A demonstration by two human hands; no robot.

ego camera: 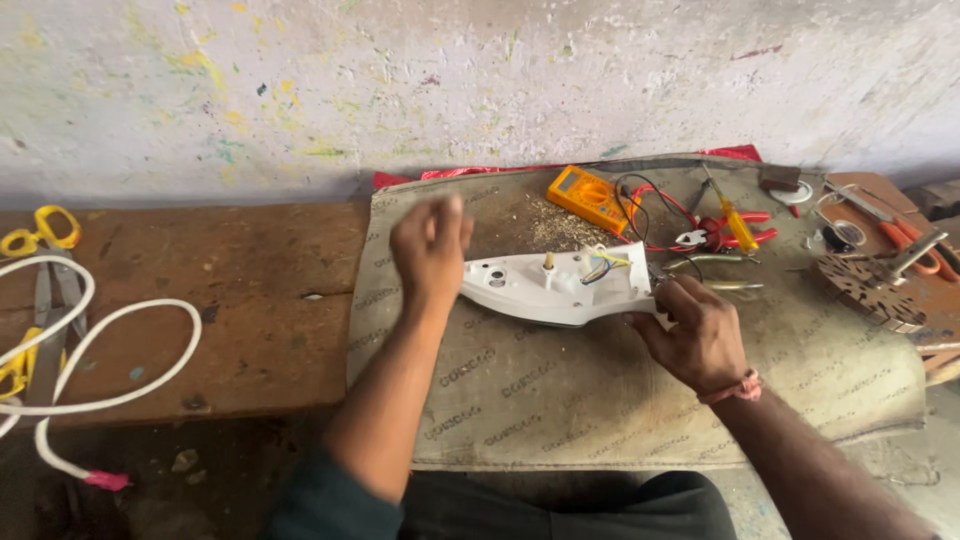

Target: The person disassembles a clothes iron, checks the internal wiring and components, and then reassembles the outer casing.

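Note:
A white plastic iron body [545,285] lies on a grey printed mat [560,400], with coloured wires [600,265] sticking out of its wide end. My right hand [700,335] grips that wide end. My left hand [430,250] hovers blurred just left of the pointed end, fingers loosely curled, with nothing visible in it.
An orange multimeter [590,197] with red and black leads, red-handled pliers [725,237], a yellow screwdriver [738,225] and a perforated metal plate [868,285] lie at the back right. On the wooden bench [250,300] to the left are yellow-handled scissors [45,260] and a white cord [110,360].

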